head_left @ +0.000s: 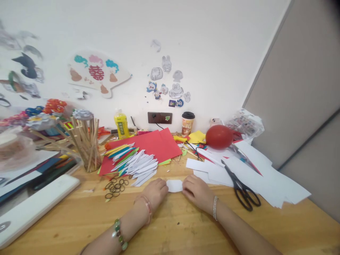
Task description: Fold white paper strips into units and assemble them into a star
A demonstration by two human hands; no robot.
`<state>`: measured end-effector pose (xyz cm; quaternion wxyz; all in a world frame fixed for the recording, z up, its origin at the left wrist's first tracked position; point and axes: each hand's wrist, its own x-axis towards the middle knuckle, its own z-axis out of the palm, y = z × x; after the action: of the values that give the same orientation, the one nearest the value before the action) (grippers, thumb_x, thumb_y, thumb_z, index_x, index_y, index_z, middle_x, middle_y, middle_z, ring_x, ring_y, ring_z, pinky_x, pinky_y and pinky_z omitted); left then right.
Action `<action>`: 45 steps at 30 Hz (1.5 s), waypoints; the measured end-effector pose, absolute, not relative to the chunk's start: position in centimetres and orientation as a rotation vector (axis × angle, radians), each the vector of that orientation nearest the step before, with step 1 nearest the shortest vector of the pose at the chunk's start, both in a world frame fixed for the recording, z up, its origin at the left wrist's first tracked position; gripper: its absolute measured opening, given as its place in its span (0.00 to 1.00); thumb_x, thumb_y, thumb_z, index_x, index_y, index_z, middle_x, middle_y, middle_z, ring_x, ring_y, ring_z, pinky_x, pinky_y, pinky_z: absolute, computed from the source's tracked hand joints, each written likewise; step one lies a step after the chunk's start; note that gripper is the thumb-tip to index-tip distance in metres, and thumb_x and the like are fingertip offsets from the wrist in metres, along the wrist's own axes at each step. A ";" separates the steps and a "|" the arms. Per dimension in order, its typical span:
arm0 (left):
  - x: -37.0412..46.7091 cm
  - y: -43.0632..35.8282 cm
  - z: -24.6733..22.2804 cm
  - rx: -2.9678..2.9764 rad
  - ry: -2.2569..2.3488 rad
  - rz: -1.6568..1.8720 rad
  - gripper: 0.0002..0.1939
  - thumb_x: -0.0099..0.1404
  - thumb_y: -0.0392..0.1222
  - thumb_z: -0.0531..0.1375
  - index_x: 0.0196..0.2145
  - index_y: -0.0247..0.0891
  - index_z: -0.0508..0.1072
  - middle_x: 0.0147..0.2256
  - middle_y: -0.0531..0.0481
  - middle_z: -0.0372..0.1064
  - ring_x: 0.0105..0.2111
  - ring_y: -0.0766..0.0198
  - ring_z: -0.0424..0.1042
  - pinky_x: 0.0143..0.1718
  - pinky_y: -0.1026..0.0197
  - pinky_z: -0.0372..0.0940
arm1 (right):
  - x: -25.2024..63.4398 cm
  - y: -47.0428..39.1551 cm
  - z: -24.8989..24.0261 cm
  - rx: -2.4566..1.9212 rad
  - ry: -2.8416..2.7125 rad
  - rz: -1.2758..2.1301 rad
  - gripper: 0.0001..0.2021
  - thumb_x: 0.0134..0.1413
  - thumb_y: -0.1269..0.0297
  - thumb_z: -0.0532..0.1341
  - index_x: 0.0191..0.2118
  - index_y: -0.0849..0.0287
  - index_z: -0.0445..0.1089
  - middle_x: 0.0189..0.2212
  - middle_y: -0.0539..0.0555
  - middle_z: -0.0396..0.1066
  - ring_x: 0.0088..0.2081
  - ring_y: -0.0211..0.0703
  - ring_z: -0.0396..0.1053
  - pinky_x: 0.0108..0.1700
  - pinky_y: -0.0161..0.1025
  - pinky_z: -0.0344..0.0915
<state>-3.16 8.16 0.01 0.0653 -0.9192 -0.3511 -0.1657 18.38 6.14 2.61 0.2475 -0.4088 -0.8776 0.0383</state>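
Observation:
A small white piece of paper [174, 186] lies on the wooden table between my two hands. My left hand [155, 193] is closed on its left end, the fingers curled down at the table. At the right end my right hand [196, 191] is closed on the paper too, with bent fingers; the fingertips are partly hidden. Just beyond my left hand is a pile of folded white paper strips [142, 166], beside coloured strips [123, 156]. Black-handled scissors [240, 187] rest to the right of my right hand, partly over white sheets [255, 177].
Black rubber rings [115, 187] lie left of my left hand. Red paper [148, 143] spreads behind the strips. Farther back stand a bundle of wooden sticks [89, 148], a yellow bottle [121, 124] and a lidded cup [188, 124]. A red balloon [219, 137] sits at the right.

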 end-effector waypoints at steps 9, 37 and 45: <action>-3.1 7.5 0.9 -2.873 -1.202 -0.668 0.11 0.63 0.36 0.49 0.26 0.37 0.68 0.28 0.48 0.65 0.31 0.62 0.64 0.34 0.60 0.61 | 18.4 5.5 3.0 -1.121 -2.327 0.262 0.04 0.48 0.74 0.58 0.27 0.59 0.63 0.30 0.51 0.66 0.35 0.41 0.61 0.38 0.38 0.58; -1.0 6.7 3.2 -2.626 -1.540 -0.391 0.08 0.60 0.35 0.51 0.30 0.35 0.69 0.30 0.45 0.64 0.33 0.57 0.62 0.34 0.57 0.57 | 16.9 5.8 1.3 -1.484 -2.086 0.178 0.06 0.46 0.73 0.57 0.22 0.59 0.62 0.28 0.51 0.61 0.35 0.41 0.57 0.38 0.37 0.55; -1.6 6.3 2.7 -2.790 -1.095 -0.305 0.11 0.61 0.36 0.54 0.42 0.43 0.68 0.33 0.49 0.62 0.36 0.59 0.58 0.40 0.56 0.54 | 17.0 5.9 1.1 -1.515 -2.059 0.203 0.05 0.45 0.71 0.60 0.24 0.59 0.62 0.29 0.50 0.62 0.35 0.41 0.57 0.38 0.37 0.55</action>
<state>-1.61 6.33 2.66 0.0647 -0.9242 -0.3626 -0.1009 17.00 5.87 1.13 0.2849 -0.5663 -0.7696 0.0760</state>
